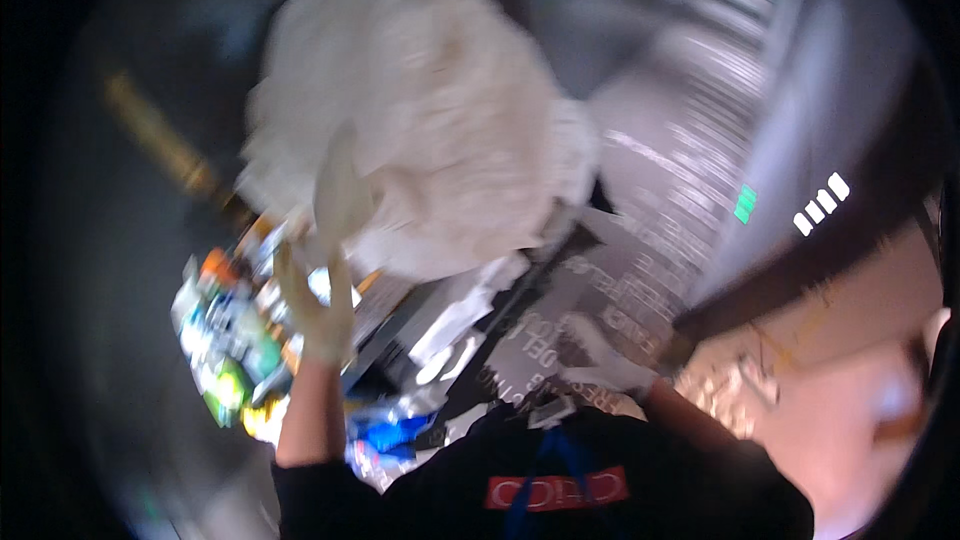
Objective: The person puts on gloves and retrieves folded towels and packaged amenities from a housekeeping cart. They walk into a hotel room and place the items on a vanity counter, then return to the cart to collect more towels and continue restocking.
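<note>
Motion blur softens much of the view. My left hand (313,315), in a pale glove, is raised at the left with thumb and fingers apart. A pale, flat, elongated thing (341,191) rises from beside its fingers; whether the hand grips it cannot be told. Beyond it, a large, rumpled off-white bundle (420,112), perhaps a filled bag, fills the upper middle. My right hand (607,369), in a whitish glove, has its fingers spread over a dark printed sheet or bag (536,345) and appears to hold nothing. White flat pieces (454,326) lie between the hands.
Mixed, colourful plastic packaging (240,337) is heaped at the left, with blue packaging (394,431) close to my body. A yellowish bar (157,131) stands at the upper left. On the right, a dark edge (780,270) borders a brownish surface (870,300) with crumpled brown material (712,394).
</note>
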The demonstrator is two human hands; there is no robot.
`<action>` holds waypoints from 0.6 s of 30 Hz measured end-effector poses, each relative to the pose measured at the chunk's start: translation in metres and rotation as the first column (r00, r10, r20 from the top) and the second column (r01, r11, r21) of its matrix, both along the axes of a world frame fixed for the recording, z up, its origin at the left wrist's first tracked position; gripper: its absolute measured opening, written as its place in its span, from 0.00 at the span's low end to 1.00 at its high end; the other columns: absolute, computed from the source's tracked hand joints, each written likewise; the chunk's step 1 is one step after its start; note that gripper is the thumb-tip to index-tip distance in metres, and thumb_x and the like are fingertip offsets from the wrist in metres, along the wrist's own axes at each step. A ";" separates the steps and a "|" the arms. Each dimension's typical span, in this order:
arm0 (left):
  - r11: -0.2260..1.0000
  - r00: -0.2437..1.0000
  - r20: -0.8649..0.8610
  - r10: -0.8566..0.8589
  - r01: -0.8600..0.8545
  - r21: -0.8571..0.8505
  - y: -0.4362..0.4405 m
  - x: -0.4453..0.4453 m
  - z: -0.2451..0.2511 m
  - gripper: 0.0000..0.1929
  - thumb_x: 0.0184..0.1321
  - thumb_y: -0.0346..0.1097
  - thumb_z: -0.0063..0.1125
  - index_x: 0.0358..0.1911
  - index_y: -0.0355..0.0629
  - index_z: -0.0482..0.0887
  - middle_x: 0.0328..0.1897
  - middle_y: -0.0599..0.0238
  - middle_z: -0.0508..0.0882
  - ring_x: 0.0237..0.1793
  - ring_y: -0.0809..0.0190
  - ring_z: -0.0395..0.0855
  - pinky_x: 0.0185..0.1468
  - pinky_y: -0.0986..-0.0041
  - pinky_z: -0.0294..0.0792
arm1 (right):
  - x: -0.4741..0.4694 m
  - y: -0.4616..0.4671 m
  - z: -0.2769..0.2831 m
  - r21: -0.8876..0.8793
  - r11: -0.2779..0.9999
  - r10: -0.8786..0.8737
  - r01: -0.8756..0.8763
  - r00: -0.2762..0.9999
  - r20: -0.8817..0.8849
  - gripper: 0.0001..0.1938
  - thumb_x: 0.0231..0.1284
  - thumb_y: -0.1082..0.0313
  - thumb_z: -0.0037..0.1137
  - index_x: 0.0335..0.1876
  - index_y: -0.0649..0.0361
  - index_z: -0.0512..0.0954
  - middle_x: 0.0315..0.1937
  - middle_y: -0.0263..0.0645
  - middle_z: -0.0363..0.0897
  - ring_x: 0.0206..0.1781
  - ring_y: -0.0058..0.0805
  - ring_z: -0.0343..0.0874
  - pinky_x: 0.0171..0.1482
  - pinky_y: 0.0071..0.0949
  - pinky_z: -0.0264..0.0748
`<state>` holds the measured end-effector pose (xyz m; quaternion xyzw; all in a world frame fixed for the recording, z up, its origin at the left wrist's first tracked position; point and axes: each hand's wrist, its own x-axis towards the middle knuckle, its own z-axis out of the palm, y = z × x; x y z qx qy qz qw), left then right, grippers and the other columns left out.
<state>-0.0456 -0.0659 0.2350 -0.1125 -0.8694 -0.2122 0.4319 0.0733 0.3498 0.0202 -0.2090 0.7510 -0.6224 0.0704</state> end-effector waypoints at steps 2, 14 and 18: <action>0.921 0.920 0.306 -0.244 0.318 -0.225 0.071 0.017 -0.016 0.18 0.61 0.32 0.69 0.53 0.34 0.82 0.51 0.41 0.82 0.53 0.34 0.81 0.65 0.49 0.72 | -0.020 -0.020 0.042 -0.165 0.983 0.079 -0.078 0.997 0.003 0.36 0.66 0.56 0.73 0.74 0.62 0.68 0.62 0.44 0.73 0.62 0.34 0.76 0.64 0.35 0.75; 0.456 0.109 0.701 -0.705 0.826 0.330 0.231 0.003 -0.150 0.06 0.67 0.28 0.61 0.44 0.38 0.84 0.40 0.52 0.81 0.39 0.47 0.82 0.47 0.60 0.75 | -0.002 -0.022 0.023 0.171 0.840 -0.539 0.516 0.751 0.381 0.25 0.75 0.43 0.55 0.53 0.62 0.83 0.43 0.52 0.88 0.50 0.48 0.88 0.54 0.41 0.80; 0.271 0.088 0.740 -0.667 0.954 0.131 0.298 -0.007 -0.162 0.08 0.67 0.34 0.61 0.45 0.41 0.86 0.41 0.51 0.83 0.43 0.41 0.84 0.47 0.53 0.76 | 0.021 0.023 0.018 0.311 0.703 -0.711 0.640 0.616 0.339 0.23 0.74 0.45 0.53 0.50 0.60 0.86 0.43 0.53 0.89 0.50 0.51 0.88 0.54 0.44 0.81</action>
